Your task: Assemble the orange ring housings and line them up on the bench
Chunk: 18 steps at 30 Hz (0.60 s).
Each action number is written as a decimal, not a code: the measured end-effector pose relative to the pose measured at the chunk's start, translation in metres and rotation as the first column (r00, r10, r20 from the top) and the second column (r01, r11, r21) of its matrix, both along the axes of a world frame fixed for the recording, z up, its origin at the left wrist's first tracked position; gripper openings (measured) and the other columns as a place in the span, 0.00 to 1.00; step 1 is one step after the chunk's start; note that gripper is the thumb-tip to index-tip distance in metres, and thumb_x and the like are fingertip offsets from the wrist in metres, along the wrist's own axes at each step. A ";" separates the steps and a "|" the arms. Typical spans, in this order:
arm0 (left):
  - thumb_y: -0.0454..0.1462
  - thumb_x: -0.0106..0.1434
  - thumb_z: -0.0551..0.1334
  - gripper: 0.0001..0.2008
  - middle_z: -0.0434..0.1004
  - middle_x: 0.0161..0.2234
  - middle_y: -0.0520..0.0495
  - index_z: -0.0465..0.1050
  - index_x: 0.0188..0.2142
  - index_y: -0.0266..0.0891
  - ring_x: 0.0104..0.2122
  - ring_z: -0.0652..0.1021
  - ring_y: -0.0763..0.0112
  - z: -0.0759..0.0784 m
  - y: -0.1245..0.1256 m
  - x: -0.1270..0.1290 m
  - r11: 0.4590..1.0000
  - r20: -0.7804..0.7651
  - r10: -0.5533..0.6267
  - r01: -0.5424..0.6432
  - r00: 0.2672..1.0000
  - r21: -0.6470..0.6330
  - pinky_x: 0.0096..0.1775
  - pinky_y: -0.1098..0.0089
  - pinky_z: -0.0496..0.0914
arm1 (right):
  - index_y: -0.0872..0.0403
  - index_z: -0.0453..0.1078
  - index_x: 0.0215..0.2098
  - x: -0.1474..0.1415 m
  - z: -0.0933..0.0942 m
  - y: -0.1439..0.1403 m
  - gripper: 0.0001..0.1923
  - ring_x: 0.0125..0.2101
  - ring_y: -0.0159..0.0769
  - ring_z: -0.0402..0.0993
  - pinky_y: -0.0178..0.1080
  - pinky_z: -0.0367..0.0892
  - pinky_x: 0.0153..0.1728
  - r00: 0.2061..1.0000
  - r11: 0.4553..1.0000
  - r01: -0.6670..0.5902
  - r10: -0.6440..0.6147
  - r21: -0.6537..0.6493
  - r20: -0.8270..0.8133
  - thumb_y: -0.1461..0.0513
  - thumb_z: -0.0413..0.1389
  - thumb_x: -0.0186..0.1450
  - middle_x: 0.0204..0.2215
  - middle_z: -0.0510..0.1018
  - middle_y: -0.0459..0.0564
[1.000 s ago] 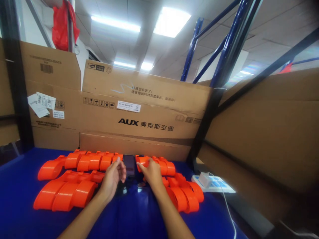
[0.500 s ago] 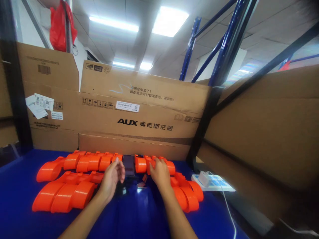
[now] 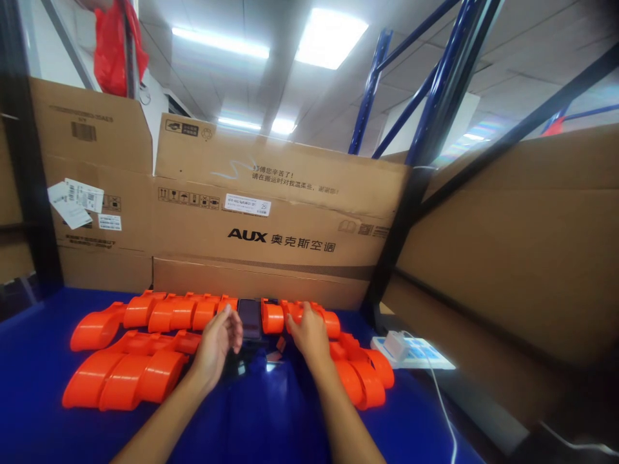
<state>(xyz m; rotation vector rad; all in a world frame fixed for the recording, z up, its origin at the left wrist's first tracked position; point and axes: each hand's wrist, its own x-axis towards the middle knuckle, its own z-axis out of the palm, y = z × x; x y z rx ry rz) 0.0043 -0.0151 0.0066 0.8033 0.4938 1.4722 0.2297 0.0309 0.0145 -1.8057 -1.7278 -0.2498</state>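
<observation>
Glossy orange plastic pieces with rounded, curved bodies lie in rows on both sides of my hands. My left hand (image 3: pixel 218 348) is held palm inward with loosely curved fingers apart, nothing in it, beside the left rows (image 3: pixel 126 380). My right hand (image 3: pixel 309 335) reaches over the back right row (image 3: pixel 330 324), its fingers spread and partly covering those pieces; whether it touches them I cannot tell. Between the hands, towards the back, is a dark rectangular flat object (image 3: pixel 249 319). Small reddish bits (image 3: pixel 277 351) and dark, shiny items lie in front of it, too unclear to name.
A blue surface (image 3: pixel 261 425) lies beneath everything. Behind stands a large AUX cardboard sheet (image 3: pixel 280 219). A white power strip (image 3: pixel 430 356) with a plugged-in adapter and cable sits at the right, beside a dark rack post (image 3: pixel 394 258). More cardboard (image 3: pixel 522 258) walls the right side.
The view has shifted very slightly. My right hand's fingers have opened a little over the orange pieces; my left hand stays where it was.
</observation>
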 end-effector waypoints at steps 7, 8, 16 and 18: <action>0.50 0.59 0.66 0.17 0.73 0.25 0.51 0.72 0.32 0.38 0.20 0.73 0.73 -0.001 -0.002 0.001 1.000 -0.030 -0.011 0.012 0.999 0.014 0.23 0.73 0.67 | 0.58 0.67 0.50 0.004 0.013 -0.012 0.22 0.37 0.47 0.77 0.41 0.68 0.38 0.972 0.967 -0.012 0.070 0.253 -0.223 0.53 0.57 0.63 0.41 0.79 0.59; 0.51 0.59 0.65 0.18 0.74 0.25 0.50 0.73 0.34 0.37 0.21 0.73 0.72 -0.001 -0.002 0.001 1.000 -0.038 -0.008 0.009 0.999 0.023 0.23 0.73 0.67 | 0.57 0.67 0.50 0.002 0.016 -0.015 0.23 0.33 0.43 0.76 0.41 0.68 0.35 0.955 0.953 -0.025 0.112 0.302 -0.274 0.52 0.58 0.63 0.40 0.79 0.58; 0.43 0.59 0.68 0.24 0.79 0.49 0.38 0.71 0.53 0.40 0.43 0.80 0.58 0.004 -0.002 0.006 0.992 -0.057 0.119 -0.117 0.991 0.042 0.40 0.63 0.75 | 0.53 0.65 0.51 -0.025 0.017 -0.048 0.22 0.17 0.27 0.62 0.31 0.59 0.17 0.593 0.761 -0.502 0.649 0.411 -0.477 0.54 0.61 0.62 0.26 0.72 0.43; 0.44 0.60 0.68 0.24 0.79 0.51 0.38 0.70 0.54 0.42 0.45 0.80 0.57 0.004 0.000 0.006 0.995 -0.018 0.098 -0.098 0.995 0.019 0.42 0.62 0.75 | 0.52 0.67 0.51 -0.032 0.016 -0.056 0.23 0.17 0.28 0.62 0.31 0.58 0.17 0.553 0.708 -0.625 0.699 0.329 -0.453 0.55 0.64 0.60 0.22 0.70 0.41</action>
